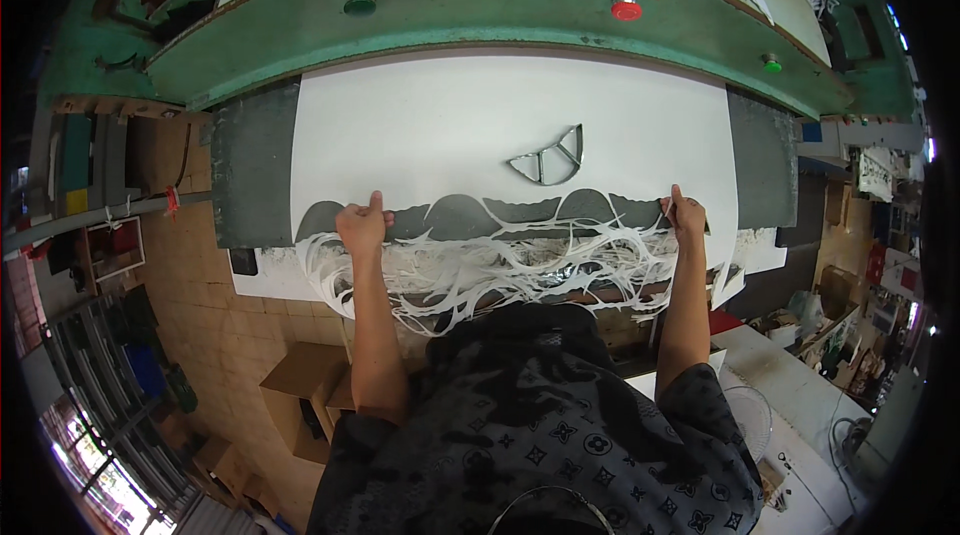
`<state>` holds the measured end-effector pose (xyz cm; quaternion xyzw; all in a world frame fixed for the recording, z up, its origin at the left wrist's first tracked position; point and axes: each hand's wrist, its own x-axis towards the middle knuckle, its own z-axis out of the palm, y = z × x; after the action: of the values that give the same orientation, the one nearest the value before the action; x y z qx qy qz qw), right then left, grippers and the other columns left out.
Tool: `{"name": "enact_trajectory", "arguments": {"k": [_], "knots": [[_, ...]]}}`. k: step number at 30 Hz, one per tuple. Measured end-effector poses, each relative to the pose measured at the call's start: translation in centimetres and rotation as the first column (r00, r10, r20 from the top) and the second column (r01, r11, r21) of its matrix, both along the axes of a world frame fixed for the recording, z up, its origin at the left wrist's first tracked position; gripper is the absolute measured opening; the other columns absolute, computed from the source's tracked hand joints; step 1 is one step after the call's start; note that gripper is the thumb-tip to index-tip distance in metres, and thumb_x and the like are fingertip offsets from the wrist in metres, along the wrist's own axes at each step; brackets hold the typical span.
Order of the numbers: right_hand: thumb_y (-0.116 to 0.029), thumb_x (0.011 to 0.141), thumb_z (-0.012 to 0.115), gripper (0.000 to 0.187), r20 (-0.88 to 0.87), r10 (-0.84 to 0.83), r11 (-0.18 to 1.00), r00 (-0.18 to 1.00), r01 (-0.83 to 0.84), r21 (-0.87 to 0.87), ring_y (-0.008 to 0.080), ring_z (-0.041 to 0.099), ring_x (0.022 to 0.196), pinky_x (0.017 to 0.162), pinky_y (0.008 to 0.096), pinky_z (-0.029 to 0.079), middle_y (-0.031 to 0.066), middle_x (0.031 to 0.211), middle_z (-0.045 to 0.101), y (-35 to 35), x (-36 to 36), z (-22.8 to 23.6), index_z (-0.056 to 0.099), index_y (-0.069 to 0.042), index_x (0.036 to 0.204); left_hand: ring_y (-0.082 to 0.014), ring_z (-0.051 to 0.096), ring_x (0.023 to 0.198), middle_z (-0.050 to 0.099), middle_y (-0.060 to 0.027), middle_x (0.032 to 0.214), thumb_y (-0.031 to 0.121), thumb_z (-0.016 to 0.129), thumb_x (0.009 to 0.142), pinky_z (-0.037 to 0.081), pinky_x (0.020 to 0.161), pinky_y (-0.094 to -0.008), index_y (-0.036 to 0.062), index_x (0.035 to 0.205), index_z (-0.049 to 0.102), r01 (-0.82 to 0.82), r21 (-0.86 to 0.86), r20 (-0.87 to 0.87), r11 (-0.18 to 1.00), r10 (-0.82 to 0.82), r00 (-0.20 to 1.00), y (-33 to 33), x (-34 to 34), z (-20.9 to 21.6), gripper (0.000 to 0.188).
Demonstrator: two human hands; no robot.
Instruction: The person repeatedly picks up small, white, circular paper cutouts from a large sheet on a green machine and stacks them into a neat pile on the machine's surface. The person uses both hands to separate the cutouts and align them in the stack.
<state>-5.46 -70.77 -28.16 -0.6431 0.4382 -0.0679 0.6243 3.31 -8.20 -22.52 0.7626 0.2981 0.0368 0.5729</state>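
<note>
A wide white sheet (420,125) lies over a dark grey cutting bed (250,165). Its near edge is cut into curved gaps with thin strips between them. My left hand (365,225) is closed on that edge at the left, thumb pointing away from me. At the right, my right hand (686,212) pinches the same edge. Between and beyond my hands, a fan-shaped metal cutting die (541,167) with inner bars rests on the sheet. Tangled white offcut strips (500,270) hang and heap between my forearms, close to my body.
A green press beam (480,27) spans the far side, carrying a red button (626,10) and a green button (772,64). Open cardboard boxes (300,385) stand on the floor at the left. A white table (800,385) is at the near right.
</note>
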Motion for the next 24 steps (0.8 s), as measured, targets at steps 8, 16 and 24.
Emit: {"name": "enact_trajectory", "arguments": {"k": [8, 16, 24], "knots": [[-0.036, 0.097, 0.079, 0.042, -0.024, 0.055, 0.998, 0.998, -0.056, -0.028, 0.0119, 0.062, 0.056, 0.053, 0.023, 0.051, 0.0081, 0.071, 0.071, -1.9, -1.1, -0.5, 0.071, 0.0, 0.076, -0.0203, 0.071, 0.055, 0.072, -0.018, 0.069, 0.02, 0.077, 0.097, 0.057, 0.051, -0.0299, -0.0061, 0.077, 0.059, 0.033, -0.105, -0.025, 0.994, -0.036, 0.999, -0.3, -2.1, -1.5, 0.038], [-0.032, 0.092, 0.082, 0.043, -0.087, -0.067, 0.748, 0.994, -0.007, -0.663, 0.0169, 0.069, 0.066, 0.065, 0.0315, 0.059, 0.0127, 0.075, 0.073, 2.7, -5.6, 5.0, 0.073, 0.01, 0.088, -0.0157, 0.071, 0.064, 0.075, -0.014, 0.077, 0.024, 0.074, 0.1, 0.058, 0.058, -0.03, -0.005, 0.106, 0.074, 0.31, 0.039, 0.052, 0.95, -0.311, 0.949, 4.2, -6.8, 5.9, 0.03], [-0.048, 0.088, 0.083, 0.088, 0.021, -0.287, 0.496, 0.958, 0.167, -0.852, 0.0397, 0.052, 0.138, 0.117, 0.0495, 0.04, 0.0326, 0.145, 0.054, -0.7, -18.1, -1.0, 0.051, 0.014, 0.142, -0.0378, 0.065, 0.117, 0.06, -0.0283, 0.138, 0.042, 0.065, 0.104, 0.052, 0.101, -0.0446, -0.004, 0.118, 0.073, 0.03, 0.589, -0.089, 0.808, 0.028, 0.996, 16.7, -12.1, -2.8, 0.048]]}}
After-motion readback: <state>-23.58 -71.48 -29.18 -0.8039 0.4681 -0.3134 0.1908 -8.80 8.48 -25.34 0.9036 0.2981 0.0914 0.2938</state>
